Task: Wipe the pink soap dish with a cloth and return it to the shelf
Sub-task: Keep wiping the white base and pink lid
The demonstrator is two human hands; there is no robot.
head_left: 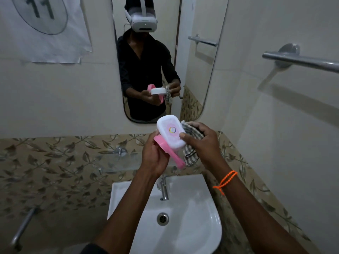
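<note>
Holding soap dish (169, 132) and cloth (192, 143) above sink (211, 217); fingers (183, 135) of both hands curled.

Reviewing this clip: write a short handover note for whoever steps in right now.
Left hand grips the pink soap dish above the sink, white part facing the camera.
Right hand holds the striped cloth against the dish's right side, thumb on the white surface.
Done: dish is off the glass shelf.
Left: finish wiping, then return it to the shelf.
</note>
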